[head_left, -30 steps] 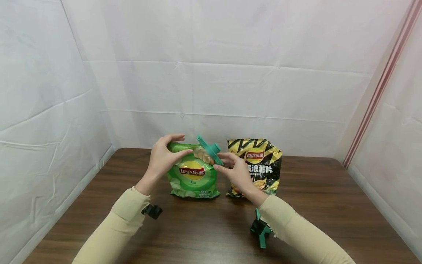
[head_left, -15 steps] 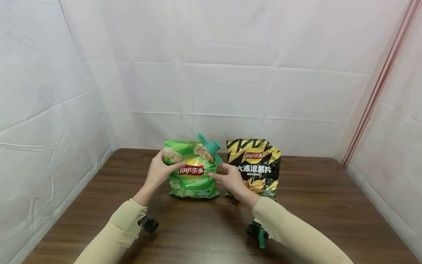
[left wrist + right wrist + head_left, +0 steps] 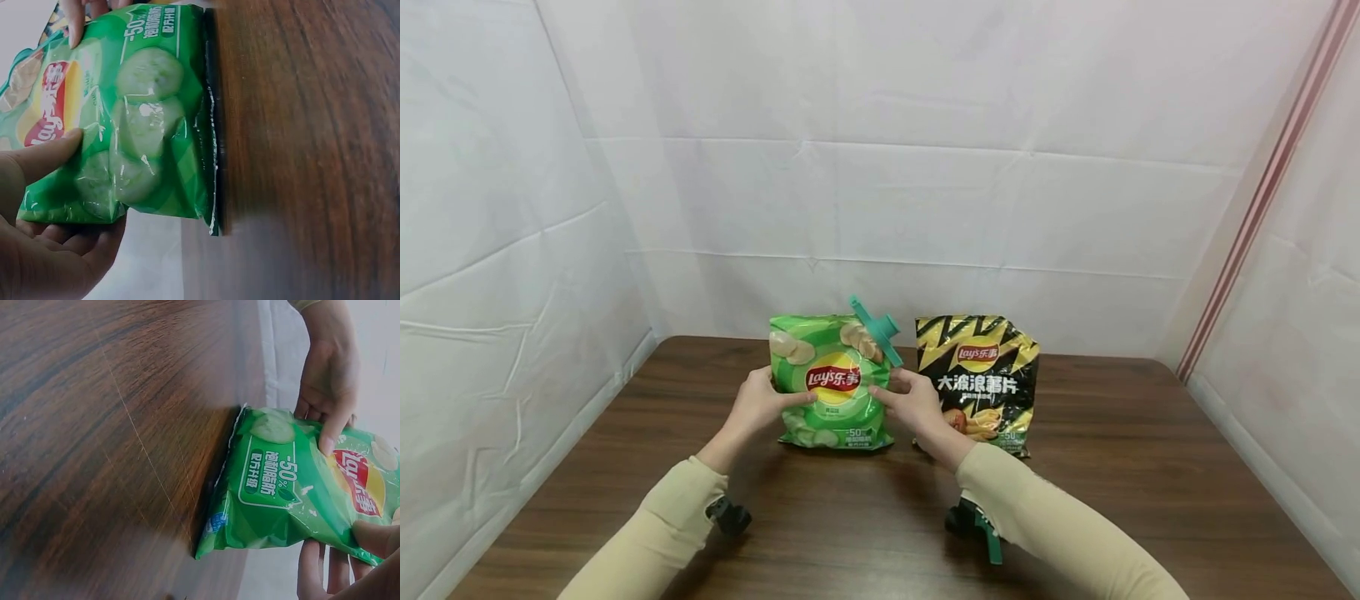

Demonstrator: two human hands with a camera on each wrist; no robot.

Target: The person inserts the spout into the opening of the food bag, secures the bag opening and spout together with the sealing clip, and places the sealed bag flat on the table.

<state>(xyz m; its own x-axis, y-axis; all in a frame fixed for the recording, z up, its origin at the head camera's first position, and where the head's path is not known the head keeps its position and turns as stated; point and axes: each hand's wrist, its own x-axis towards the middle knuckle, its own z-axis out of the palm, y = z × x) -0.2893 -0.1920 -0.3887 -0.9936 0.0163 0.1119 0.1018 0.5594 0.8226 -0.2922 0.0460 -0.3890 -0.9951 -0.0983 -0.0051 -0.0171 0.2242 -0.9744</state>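
Note:
A green Lay's bag of chips (image 3: pixel 835 346) stands upright on the table, its lower edge on the wood. A teal bag clip (image 3: pixel 880 327) sits slanted across its upper right corner. My left hand (image 3: pixel 756 410) grips the left side, thumb on the front; in the left wrist view its fingers (image 3: pixel 103 250) curl behind the bag. The right side is held by my right hand (image 3: pixel 919 408), with the thumb in front and fingers (image 3: pixel 337 572) behind, as the right wrist view shows.
Just right of the green bag stands a black and yellow Lay's bag (image 3: pixel 981 375). A second green clip (image 3: pixel 991 540) lies near the right wrist camera, partly hidden by it. White cloth (image 3: pixel 880 208) hangs behind the brown wooden table (image 3: pixel 1112 467).
My left hand has come down from the bag's top edge to its left side. My right hand has slid lower, off the clip. The bag has shifted slightly left and stands straighter.

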